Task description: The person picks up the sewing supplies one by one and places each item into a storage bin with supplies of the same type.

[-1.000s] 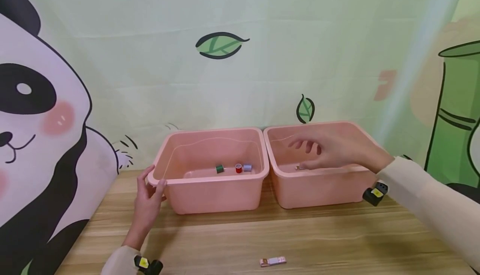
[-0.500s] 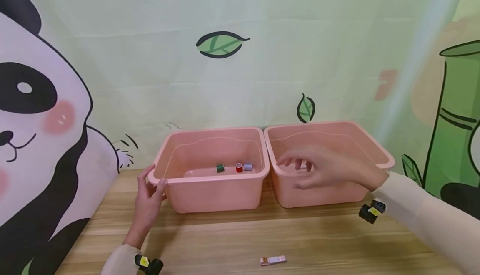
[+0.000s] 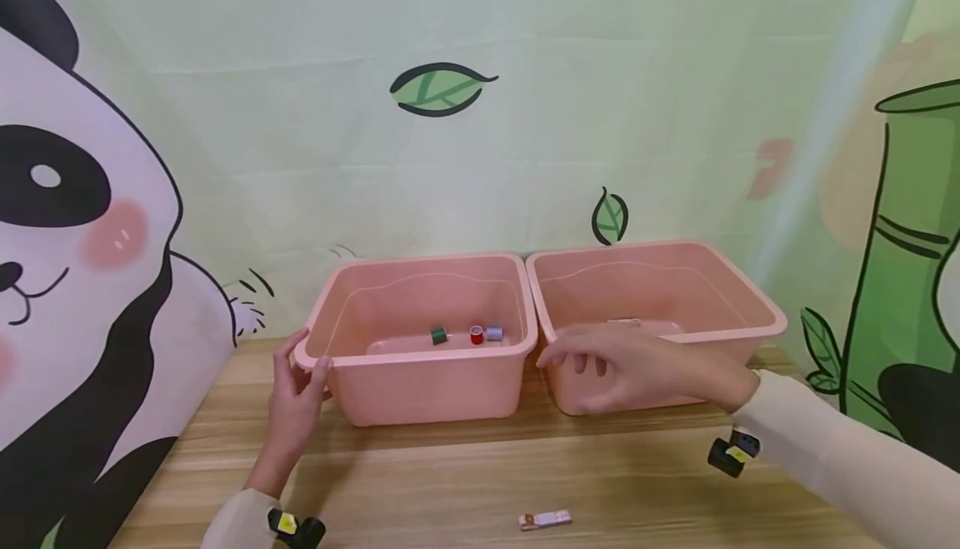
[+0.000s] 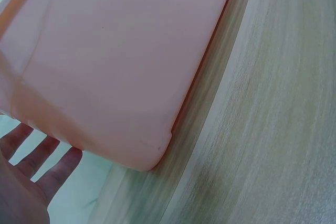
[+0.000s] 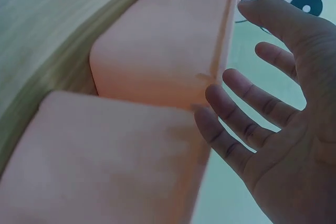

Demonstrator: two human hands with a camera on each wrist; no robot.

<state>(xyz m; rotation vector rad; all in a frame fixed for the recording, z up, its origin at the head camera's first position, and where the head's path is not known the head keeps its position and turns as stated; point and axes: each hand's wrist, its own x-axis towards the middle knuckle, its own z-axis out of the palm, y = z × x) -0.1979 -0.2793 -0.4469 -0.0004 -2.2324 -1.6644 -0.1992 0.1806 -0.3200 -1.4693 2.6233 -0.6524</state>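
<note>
My left hand (image 3: 292,407) holds the front left corner of the left pink bin (image 3: 427,386), fingers along its side and thumb at the front rim. In the left wrist view, the fingers (image 4: 59,174) touch the bin's wall. Inside that bin lie a small green spool (image 3: 438,336), a red one and a lavender one. My right hand (image 3: 637,370) hovers before the front wall of the right pink bin (image 3: 720,311), palm and spread fingers bare. A small flat light-coloured piece (image 3: 624,321) shows on that bin's floor.
Near the front of the wooden table (image 3: 420,482) lies a small flat patterned strip (image 3: 545,520), pinkish with a pale middle. The two bins stand side by side, nearly touching. Behind them hangs a printed cloth (image 3: 300,132) with a panda and leaves.
My right hand has come out of the right bin, moving down and toward me to in front of its wall. The left hand stays at its corner.
</note>
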